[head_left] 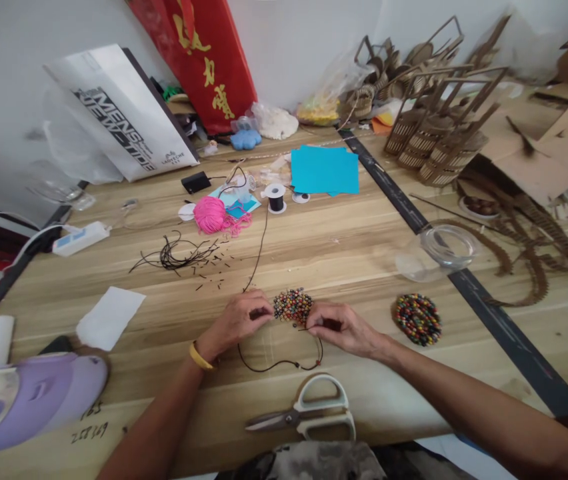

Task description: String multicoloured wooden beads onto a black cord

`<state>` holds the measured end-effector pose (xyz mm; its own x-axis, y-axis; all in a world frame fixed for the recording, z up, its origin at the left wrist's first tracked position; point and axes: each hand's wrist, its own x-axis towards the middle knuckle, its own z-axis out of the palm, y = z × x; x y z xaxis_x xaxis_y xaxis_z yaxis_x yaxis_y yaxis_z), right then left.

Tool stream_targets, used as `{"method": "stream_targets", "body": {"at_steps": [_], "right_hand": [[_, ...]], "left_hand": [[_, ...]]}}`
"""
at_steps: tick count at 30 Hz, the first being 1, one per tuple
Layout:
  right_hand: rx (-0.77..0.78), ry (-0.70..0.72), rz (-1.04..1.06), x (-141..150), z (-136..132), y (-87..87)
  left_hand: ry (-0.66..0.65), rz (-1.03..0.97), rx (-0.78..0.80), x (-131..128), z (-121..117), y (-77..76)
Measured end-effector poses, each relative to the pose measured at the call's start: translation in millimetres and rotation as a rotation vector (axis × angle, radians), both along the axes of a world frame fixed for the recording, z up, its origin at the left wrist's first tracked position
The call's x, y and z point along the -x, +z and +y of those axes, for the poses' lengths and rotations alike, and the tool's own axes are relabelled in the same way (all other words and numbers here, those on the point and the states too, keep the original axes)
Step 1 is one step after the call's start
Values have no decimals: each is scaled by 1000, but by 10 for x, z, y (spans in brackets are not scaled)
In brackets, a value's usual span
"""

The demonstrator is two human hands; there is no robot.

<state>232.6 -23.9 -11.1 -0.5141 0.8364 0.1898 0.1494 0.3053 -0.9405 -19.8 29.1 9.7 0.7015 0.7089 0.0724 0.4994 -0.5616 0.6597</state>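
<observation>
A small pile of multicoloured beads (293,304) lies on the wooden table between my two hands. My left hand (244,319) is closed in a pinch at the pile's left edge; what its fingertips hold, if anything, is too small to make out. On the other side, my right hand (345,328) pinches a thin black cord (264,369) near its end. The cord sags in a loop toward me, with a couple of tiny beads on it, and passes by my left hand to a white spool (276,198) of black cord farther back.
White-handled scissors (309,412) lie near the front edge. A coil of strung beads (418,319) sits to the right, beside a clear round container (448,247). Black cord pieces (177,253), pink yarn (210,215) and blue sheets (324,171) lie farther back. A purple device (59,393) stands left.
</observation>
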Motion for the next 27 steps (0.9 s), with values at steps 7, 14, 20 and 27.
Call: {"method": "stream_targets", "body": {"at_steps": [7, 14, 20, 27], "right_hand": [[124, -24, 69, -13, 1, -26], [219, -59, 124, -1, -11, -22], [345, -68, 188, -6, -16, -73], [324, -55, 175, -21, 1, -70]], "left_hand": [[-42, 54, -75, -33, -29, -43], [-63, 75, -115, -63, -50, -69], [-68, 66, -119, -60, -53, -83], [-79, 74, -139, -83, -76, -76]]}}
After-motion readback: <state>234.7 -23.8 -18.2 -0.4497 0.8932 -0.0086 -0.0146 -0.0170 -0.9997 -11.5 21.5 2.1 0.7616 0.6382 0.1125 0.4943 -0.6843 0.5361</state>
